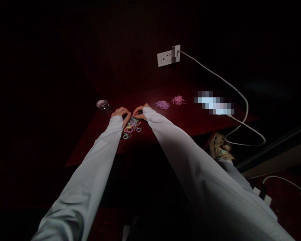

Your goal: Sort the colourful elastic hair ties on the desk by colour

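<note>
Both hands are close together over a small pile of colourful hair ties (pixel 131 128), some ring-shaped, on the dark red table. My left hand (pixel 121 113) reaches in from the left with its fingers bent and thumb close to the fingertips. Facing it, my right hand (pixel 140 112) has its fingers curled together at the pile's far edge. Whatever lies between the fingertips of either hand is too small and dark to make out. Left of my left hand stands a clear jar (pixel 102 104) with something pale pink at its top.
Right of my hands lie a purple heap of thin strips (pixel 162 105) and a pink one (pixel 178 100). Farther right is a blurred bright device (pixel 214 103) on a white cable (pixel 222 78), which runs to a wall socket (pixel 165 58). A beige clog (pixel 218 146) shows below the table edge.
</note>
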`<action>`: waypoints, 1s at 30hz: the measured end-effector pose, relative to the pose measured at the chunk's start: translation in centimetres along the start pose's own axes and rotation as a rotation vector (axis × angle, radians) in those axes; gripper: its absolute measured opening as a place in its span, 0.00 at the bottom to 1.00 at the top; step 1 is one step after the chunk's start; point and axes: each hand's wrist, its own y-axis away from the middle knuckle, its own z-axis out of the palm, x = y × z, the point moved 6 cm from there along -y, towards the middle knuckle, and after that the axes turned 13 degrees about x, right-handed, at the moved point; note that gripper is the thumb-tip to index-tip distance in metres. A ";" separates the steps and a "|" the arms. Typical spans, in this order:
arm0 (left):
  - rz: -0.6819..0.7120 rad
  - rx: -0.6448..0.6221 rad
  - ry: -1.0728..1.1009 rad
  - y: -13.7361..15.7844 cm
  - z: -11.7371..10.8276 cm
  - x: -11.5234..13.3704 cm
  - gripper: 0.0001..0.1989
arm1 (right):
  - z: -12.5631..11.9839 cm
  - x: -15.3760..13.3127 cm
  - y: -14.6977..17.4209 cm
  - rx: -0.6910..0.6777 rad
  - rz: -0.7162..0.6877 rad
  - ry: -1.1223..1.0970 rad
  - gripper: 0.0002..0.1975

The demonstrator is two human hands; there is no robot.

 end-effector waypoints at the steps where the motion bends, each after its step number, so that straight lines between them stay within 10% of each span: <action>1: -0.005 0.008 -0.002 0.0 0.0 -0.1 0.13 | 0.0 0.0 0.0 -0.001 0.010 -0.011 0.09; 16: -0.032 0.065 -0.023 -0.2 0.3 -0.7 0.14 | 0.4 0.4 -0.7 -0.013 -0.002 0.017 0.05; 30: -0.075 0.000 -0.039 -1.1 1.5 -2.5 0.10 | -3.6 1.3 -0.5 0.348 0.100 0.459 0.09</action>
